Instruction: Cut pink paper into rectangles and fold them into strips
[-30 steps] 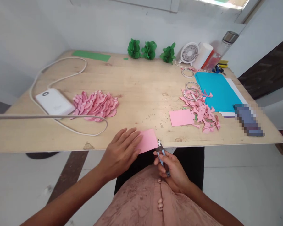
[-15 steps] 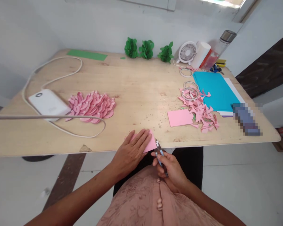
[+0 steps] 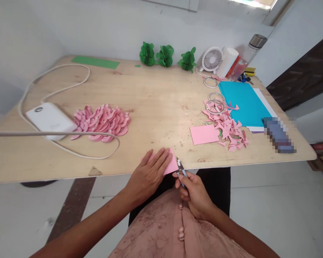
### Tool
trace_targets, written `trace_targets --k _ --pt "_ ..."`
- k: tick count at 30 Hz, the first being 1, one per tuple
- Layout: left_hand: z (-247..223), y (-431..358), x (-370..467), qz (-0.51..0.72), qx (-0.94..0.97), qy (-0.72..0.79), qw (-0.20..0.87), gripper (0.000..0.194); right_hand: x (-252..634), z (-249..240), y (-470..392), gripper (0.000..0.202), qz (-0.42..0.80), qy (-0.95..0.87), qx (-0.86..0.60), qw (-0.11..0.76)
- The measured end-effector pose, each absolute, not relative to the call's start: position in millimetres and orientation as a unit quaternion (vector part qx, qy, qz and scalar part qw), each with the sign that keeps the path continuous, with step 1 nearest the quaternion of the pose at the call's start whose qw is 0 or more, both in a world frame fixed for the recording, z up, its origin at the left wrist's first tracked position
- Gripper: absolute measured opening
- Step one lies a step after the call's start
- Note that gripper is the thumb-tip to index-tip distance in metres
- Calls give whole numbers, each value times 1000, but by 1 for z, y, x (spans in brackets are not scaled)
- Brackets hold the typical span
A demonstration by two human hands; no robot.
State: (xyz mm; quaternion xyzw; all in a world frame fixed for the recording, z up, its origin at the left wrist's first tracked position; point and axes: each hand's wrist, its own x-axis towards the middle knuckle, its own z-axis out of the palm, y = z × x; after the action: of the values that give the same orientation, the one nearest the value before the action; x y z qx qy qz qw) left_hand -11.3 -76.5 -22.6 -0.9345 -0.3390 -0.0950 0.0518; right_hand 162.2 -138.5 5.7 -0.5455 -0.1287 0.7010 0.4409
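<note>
Our left hand (image 3: 150, 175) lies flat and spread over a pink sheet (image 3: 173, 165) at the near edge of the bench (image 3: 153, 104), pressing it down so that only its right end shows clearly. Our right hand (image 3: 195, 190) is closed around small scissors (image 3: 181, 168) with blue handles, their blades just beside the right end of the pink sheet; we cannot tell whether the blades touch the paper or how far apart they stand. To the left of the pink sheet and farther back, rounded pink pieces (image 3: 103, 120) lie heaped and overlapping, next to a white power bank (image 3: 51, 120). To its right and a little behind, a pink card (image 3: 203, 135) lies flat, touching a spill of pointed pink scraps (image 3: 230, 129) with rolls of tape (image 3: 215, 113) resting on their far end. Well behind the pink sheet, along the wall, stand three green paper clusters (image 3: 165, 56). We judge that much of the cutting is already done: the heap of rounded pieces looks finished, the scraps look like its offcuts, and the green clusters seem complete. What is left, as far as we can see, is the pink sheet, whose visible edges look straight and uncut, and the pink card, equally whole; none of the rounded pieces appears assembled yet.
</note>
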Motion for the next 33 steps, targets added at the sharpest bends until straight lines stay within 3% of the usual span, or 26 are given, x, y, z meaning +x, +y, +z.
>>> trace_targets --k 17,33 --pt "-17 -82 -13 -106 -943 -311 53 49 165 9 -148 45 712 -129 -539 431" --pt "-21 -90 -13 -110 -951 -288 38 51 161 9 -146 34 695 -145 -540 452"
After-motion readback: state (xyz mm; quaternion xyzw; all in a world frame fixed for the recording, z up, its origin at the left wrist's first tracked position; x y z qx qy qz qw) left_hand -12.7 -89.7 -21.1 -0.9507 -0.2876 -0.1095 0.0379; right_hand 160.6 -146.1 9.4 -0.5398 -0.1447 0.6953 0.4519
